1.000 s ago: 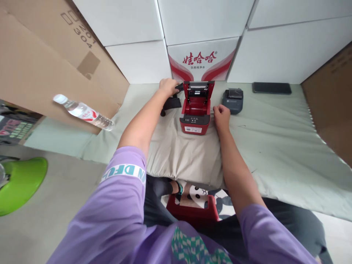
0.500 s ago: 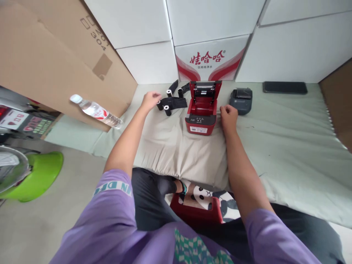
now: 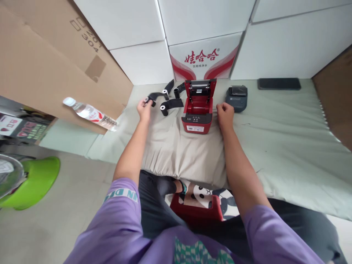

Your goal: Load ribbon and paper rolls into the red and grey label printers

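Mattress (image 3: 275, 139) | left hand (image 3: 144, 109) grips ribbon roll (image 3: 154, 97), core hidden

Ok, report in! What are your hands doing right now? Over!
Left hand gripping one black ribbon roll. Right hand curled beside the red printer, lid open. More black rolls lie between. Over.
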A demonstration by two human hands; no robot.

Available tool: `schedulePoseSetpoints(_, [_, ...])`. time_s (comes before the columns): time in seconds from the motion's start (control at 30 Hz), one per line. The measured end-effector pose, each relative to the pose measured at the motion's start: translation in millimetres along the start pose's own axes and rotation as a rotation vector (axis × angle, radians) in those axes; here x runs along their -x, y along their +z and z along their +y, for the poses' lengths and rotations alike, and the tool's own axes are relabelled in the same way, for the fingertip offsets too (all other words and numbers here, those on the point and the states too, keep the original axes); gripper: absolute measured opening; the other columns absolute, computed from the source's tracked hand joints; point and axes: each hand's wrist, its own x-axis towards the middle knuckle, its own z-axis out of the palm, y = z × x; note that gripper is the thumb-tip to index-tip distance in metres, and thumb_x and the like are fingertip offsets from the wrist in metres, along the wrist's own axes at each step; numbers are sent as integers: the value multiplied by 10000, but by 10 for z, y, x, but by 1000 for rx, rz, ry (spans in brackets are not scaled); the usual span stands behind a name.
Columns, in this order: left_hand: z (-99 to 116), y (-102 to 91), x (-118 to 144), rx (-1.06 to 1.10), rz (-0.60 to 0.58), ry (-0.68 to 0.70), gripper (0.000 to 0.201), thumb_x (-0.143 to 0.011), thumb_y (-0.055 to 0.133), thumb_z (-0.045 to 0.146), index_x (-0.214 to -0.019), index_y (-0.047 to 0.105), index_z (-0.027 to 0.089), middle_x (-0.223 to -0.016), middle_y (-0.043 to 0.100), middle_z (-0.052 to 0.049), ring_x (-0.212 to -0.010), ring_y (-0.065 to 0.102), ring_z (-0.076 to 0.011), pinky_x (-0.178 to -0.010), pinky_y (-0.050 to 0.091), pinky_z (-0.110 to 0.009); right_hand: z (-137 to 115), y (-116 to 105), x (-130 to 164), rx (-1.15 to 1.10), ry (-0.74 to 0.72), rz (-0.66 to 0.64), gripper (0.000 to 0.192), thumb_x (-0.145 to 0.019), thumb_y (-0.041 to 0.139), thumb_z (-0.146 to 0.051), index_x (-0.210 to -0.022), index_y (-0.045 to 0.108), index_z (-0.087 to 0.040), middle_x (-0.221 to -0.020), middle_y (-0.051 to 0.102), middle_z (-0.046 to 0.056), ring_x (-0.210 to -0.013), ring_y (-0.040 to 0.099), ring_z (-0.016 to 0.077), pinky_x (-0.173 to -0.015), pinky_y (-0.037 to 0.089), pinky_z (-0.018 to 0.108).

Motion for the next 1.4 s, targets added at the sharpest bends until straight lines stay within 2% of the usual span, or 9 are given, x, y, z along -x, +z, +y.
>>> schedulePoseSetpoints(0.07, [153, -64, -28, 265, 87, -59, 329, -1044, 511, 317, -1342, 624, 239, -1487, 728, -106, -1393, 708, -184, -1136, 605, -333, 1, 5, 0, 1, 5, -1, 425, -910, 643, -280, -580, 377, -247, -578, 328, -63, -638, 343, 125, -661, 297, 324])
schedulePoseSetpoints(0.13, [359, -132, -48, 429, 63, -47, 389, -1116, 357, 420, -1366, 619, 277, -1479, 732, -83, -1518, 612, -171, -1179, 592, -361, -2, 10, -1, 2, 5, -4, 431, -913, 645, -267, -576, 377, -245, -573, 329, -63, -631, 343, 123, -657, 293, 324])
schedulePoseSetpoints(0.27, [807, -111, 98, 291, -166, 102, 400, -1152, 331, 452, -1282, 699, 363, -1457, 747, -4, -1679, 401, -198, -1232, 556, -412, -23, 13, 3, 4, 6, 4, 439, -907, 628, -166, -560, 369, -242, -572, 314, -68, -623, 333, 118, -661, 281, 327])
schedulePoseSetpoints(0.43, [1215, 229, 621, 430, -379, 187, 406, -1124, 331, 176, -1264, 688, 310, -1460, 722, 15, -1420, 673, -198, -1163, 593, -393, -54, 3, 20, 6, 18, -13, 458, -929, 634, -136, -585, 354, -249, -591, 304, -76, -632, 318, 123, -683, 269, 333])
schedulePoseSetpoints(0.53, [1364, 405, 890, 276, -581, 361, 270, -1032, 576, 146, -1178, 757, 285, -1217, 793, 15, -1204, 775, -223, -1152, 593, -454, -58, -1, 25, 11, 17, -17, 465, -934, 635, -147, -585, 346, -251, -592, 309, -74, -635, 316, 126, -682, 266, 330])
schedulePoseSetpoints(0.63, [1478, 549, 1051, -170, -750, 587, 302, -907, 824, 233, -1206, 820, 282, -1277, 801, 13, -1301, 730, -299, -1221, 532, -520, -58, -2, 23, 13, 15, -16, 469, -926, 630, -132, -580, 336, -249, -593, 301, -72, -638, 311, 128, -676, 266, 327])
schedulePoseSetpoints(0.8, [1550, 759, 1132, -605, -896, 624, 374, -900, 850, 299, -1273, 842, 282, -1267, 822, -23, -1286, 732, -326, -1183, 533, -491, -64, -10, 25, -29, 28, -8, 474, -929, 619, -96, -578, 337, -247, -595, 300, -77, -633, 310, 120, -668, 260, 322])
schedulePoseSetpoints(1.23, [1326, 988, 1091, -622, -1114, 523, 484, -864, 782, 139, -1345, 810, 175, -1325, 829, -115, -1240, 775, -290, -1123, 560, -383, 5, -3, 10, -28, 6, -13, 478, -948, 635, -162, -592, 327, -249, -616, 286, -74, -637, 301, 121, -666, 269, 320])
schedulePoseSetpoints(1.4, [1305, 960, 1107, -731, -1135, 660, 426, -874, 730, 133, -1271, 849, 230, -1303, 836, -90, -1317, 728, -318, -1221, 460, -436, 47, 2, -9, -17, -27, -11, 520, -965, 680, -333, -594, 324, -259, -611, 286, -70, -636, 300, 126, -661, 293, 325])
